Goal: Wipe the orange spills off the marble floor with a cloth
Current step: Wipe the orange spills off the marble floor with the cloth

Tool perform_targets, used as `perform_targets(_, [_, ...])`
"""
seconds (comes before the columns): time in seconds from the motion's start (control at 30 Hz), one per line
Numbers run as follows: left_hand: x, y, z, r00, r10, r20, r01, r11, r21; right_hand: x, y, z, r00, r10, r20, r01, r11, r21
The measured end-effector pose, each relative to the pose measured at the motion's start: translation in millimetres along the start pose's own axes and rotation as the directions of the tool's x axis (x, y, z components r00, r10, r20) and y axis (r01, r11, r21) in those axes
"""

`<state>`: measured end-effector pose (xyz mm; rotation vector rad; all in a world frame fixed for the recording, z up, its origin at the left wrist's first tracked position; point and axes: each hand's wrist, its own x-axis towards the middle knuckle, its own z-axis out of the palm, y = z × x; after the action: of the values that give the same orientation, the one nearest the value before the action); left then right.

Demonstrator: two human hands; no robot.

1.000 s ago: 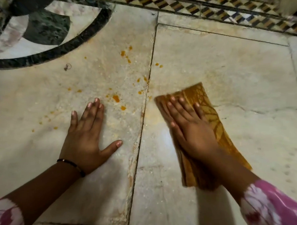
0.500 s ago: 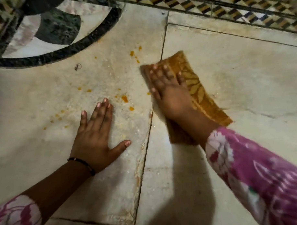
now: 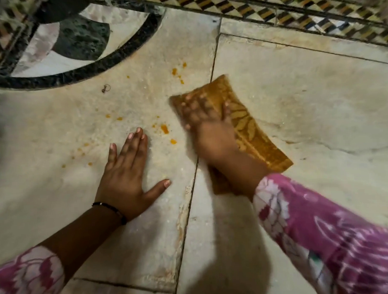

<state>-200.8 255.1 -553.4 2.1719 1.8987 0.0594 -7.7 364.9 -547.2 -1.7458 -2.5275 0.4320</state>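
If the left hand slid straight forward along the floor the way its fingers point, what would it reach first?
The left hand lies flat, fingers pointing up the frame and slightly right. Its first contact would likely be the orange spill just beyond the fingertips, a little right of that line.

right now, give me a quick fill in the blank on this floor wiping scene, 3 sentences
1. The right hand presses flat on a folded ____ cloth.
2. The left hand rests with fingers spread on the bare ____ floor.
3. The orange spills still on the floor lie to the ____ of the cloth.

Missing words: orange; marble; left
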Motion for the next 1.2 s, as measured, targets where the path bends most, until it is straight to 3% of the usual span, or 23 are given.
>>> perform_targets(0.1, [-1,0,0,1.0,-0.007,-0.01,0.006,1.0,-0.025,-70,-6,8,0.993,-0.12,-0.003,0.12,0.993,0.003])
perform_targets(0.2, [-1,-1,1,1.0,-0.011,-0.017,0.01,1.0,-0.023,-116,43,-3,0.999,-0.041,0.015,0.042,0.999,-0.025])
perform_targets(0.3, [0,0,1,1.0,-0.009,-0.018,0.008,1.0,-0.012,-89,77,-20,0.997,0.079,0.0,-0.079,0.996,-0.05])
perform_targets(0.43, [1,-1,1,1.0,0.006,-0.005,-0.006,1.0,-0.002,-12,46,-14,0.979,0.205,0.001,-0.205,0.979,0.021])
perform_targets(0.57, [1,-1,-1,1.0,0.01,0.004,-0.01,1.0,-0.005,-41,-2,1,0.999,0.017,0.04,-0.016,1.0,-0.017])
perform_targets(0.67, [-1,-1,-1,1.0,0.014,0.002,-0.014,1.0,-0.001,-113,9,4,0.996,-0.056,0.074,0.056,0.998,0.004])
perform_targets(0.83, [0,-1,1,0.999,0.035,-0.004,-0.035,0.999,0.023,-181,92,-9,0.975,0.219,0.03,-0.217,0.975,-0.056])
perform_targets(0.93, [1,0,2,0.999,0.054,0.004,-0.055,0.997,0.058,-132,120,-17,0.925,0.38,-0.019,-0.381,0.924,-0.041])
perform_targets(1.03, [2,2,1,0.998,0.054,0.018,-0.056,0.994,0.092,-68,106,-18,0.864,0.501,-0.042,-0.501,0.865,0.002])
perform_targets(1.1, [3,3,1,0.998,0.052,0.02,-0.054,0.992,0.116,-57,74,-13,0.925,0.379,-0.033,-0.38,0.925,-0.02])
perform_targets(1.2, [2,3,2,0.999,0.034,0.027,-0.037,0.99,0.137,-102,31,1,0.997,0.074,0.003,-0.074,0.997,-0.037])
